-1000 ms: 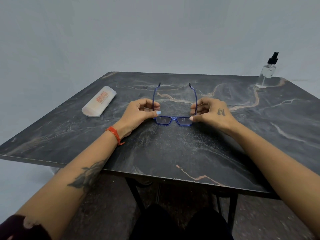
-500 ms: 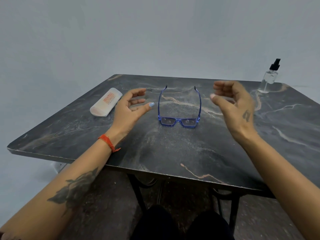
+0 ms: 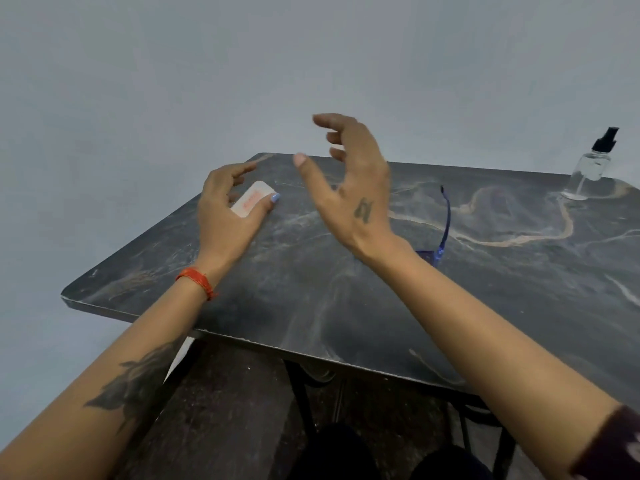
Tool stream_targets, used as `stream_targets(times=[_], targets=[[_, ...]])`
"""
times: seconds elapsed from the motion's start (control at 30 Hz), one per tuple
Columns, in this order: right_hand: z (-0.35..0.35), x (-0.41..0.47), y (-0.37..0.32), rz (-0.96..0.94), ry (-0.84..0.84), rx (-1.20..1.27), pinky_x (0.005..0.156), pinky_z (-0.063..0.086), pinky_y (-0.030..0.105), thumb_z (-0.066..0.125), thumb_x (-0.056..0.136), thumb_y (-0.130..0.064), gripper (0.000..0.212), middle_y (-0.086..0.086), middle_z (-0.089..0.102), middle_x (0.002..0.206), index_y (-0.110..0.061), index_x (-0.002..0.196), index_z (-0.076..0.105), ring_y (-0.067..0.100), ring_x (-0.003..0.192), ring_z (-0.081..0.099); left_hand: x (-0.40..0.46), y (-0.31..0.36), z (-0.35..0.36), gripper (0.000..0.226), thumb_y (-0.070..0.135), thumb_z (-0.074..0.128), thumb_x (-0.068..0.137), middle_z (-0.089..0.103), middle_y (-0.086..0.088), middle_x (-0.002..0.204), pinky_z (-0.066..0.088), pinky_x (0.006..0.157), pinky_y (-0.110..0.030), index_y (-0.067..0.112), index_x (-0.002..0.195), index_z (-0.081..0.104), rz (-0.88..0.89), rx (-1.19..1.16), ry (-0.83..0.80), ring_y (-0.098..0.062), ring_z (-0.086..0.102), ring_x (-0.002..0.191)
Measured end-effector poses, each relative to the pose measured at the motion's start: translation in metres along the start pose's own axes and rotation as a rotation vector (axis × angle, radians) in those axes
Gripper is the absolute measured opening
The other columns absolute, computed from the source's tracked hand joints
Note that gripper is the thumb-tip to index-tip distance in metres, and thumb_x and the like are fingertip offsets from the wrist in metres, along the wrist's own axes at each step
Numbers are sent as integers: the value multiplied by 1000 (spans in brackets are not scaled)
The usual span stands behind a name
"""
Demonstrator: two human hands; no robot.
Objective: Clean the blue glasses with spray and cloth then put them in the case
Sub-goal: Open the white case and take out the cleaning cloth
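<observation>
Both hands are empty with fingers spread: left hand [image 3: 225, 209] over the case [image 3: 250, 201], right hand [image 3: 349, 188] raised. Blue glasses [image 3: 441, 233] lie on the table [image 3: 346, 306] at 3 o'clock of the right wrist.

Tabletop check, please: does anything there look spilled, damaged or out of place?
Nothing stands out. The spray bottle stands upright at the table's far right corner, the blue glasses lie partly hidden behind the right wrist, and the case lies flat. No cloth is visible.
</observation>
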State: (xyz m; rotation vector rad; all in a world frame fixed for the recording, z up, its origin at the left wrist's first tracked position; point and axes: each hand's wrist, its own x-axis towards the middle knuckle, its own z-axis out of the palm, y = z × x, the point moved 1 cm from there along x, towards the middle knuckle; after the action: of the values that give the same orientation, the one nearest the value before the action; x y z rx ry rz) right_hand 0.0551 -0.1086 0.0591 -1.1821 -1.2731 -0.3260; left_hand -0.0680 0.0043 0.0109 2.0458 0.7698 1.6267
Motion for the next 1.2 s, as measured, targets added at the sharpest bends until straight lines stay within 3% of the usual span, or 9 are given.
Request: stream_targets(times=[0.1, 0.2, 0.27, 0.43, 0.63, 0.8, 0.97, 1.1, 1.2], targets=[[39, 6, 10, -15, -90, -14, 94, 43, 34, 64, 83, -24, 41, 7, 54, 121, -7, 119, 53, 21, 111, 50, 5, -21, 0, 58, 52, 67, 72, 48, 11, 118, 45, 95, -42, 24, 121, 53, 18, 110, -16, -13, 48, 115], [72, 10, 28, 12, -180, -48, 95, 31, 23, 63, 83, -26, 45, 11, 49, 128, -8, 123, 51, 25, 119, 44, 6, -37, 3, 81, 63, 59, 66, 45, -1, 133, 33, 107, -36, 20, 132, 42, -38, 237, -48, -18, 38, 126], [94, 11, 44, 50, -240, -66, 98, 31, 27, 63, 83, -27, 49, 14, 45, 132, -8, 125, 49, 27, 123, 39, 7, -46, 5, 94, 65, 59, 63, 38, -6, 141, 26, 109, -32, 16, 138, 34, -102, 283, -72, -20, 31, 133], [140, 9, 81, 225, -325, -94, 105, 29, 38, 61, 83, -37, 59, 17, 36, 138, -8, 130, 42, 31, 130, 30, 9, -66, 6, 107, 50, 76, 64, 24, -7, 151, 26, 112, -42, 14, 146, 17, -236, 373, -182, -21, 22, 139], [165, 10, 108, 578, -557, -148, 113, 16, 45, 59, 80, -55, 86, 18, 7, 153, -20, 146, 16, 32, 141, 5, 10, -73, 7, 100, 38, 76, 71, 31, -10, 148, 31, 108, -44, 16, 146, 15, -358, 399, -232, -27, 31, 135], [168, 14, 111, 675, -673, -118, 109, 28, 44, 56, 81, -56, 83, 13, 37, 143, -16, 145, 20, 30, 133, 33, 12, -75, 7, 80, 27, 74, 74, 51, -11, 132, 40, 94, -38, 13, 140, 30, -353, 405, -233, -30, 48, 119], [157, 12, 108, 750, -536, -37, 104, 35, 42, 63, 78, -50, 76, 12, 35, 138, -20, 140, 31, 30, 126, 38, 12, -71, 4, 69, 22, 75, 73, 54, -7, 129, 37, 88, -24, 12, 133, 42, -333, 332, -176, -23, 51, 117], [140, 11, 101, 793, -386, 42, 98, 39, 35, 65, 79, -46, 73, 9, 29, 134, -21, 139, 31, 27, 119, 42, 11, -58, 3, 54, 19, 76, 72, 56, 7, 112, 37, 75, -12, 17, 121, 55, -312, 203, -141, -7, 50, 100], [125, 8, 96, 798, -290, 61, 90, 39, 29, 66, 79, -45, 72, 7, 28, 129, -21, 138, 33, 25, 115, 42, 10, -53, 2, 49, 20, 80, 68, 57, 10, 104, 38, 68, -6, 23, 113, 60, -306, 93, -153, -6, 50, 95]])
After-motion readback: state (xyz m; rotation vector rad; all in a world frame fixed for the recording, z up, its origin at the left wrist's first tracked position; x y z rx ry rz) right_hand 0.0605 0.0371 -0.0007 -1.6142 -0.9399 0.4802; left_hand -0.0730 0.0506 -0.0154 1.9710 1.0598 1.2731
